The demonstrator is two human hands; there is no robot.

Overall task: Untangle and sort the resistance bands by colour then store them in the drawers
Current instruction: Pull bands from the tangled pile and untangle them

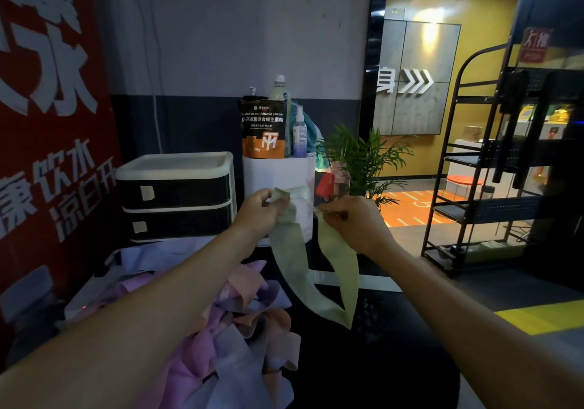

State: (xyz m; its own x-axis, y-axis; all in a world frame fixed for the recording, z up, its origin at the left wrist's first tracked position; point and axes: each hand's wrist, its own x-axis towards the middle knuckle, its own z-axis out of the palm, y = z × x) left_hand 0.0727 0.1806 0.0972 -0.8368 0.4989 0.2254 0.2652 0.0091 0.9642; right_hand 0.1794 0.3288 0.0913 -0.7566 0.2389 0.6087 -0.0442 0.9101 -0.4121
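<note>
A pale green resistance band [292, 260] hangs as a loop in the air above the dark counter. My left hand [257, 211] pinches its left end and my right hand [350, 220] pinches its right end, both held up at chest height. Below my left arm lies a tangled heap of bands [240, 329] in pink, orange, purple and white. A black two-drawer unit [177, 197] with a white top stands at the back left, both drawers closed.
A white container [278, 171] behind my hands holds a powder pouch [264, 127], bottles and a spray bottle. A green plant [363, 159] and a red object stand to its right. A black metal rack [474, 162] stands at the far right.
</note>
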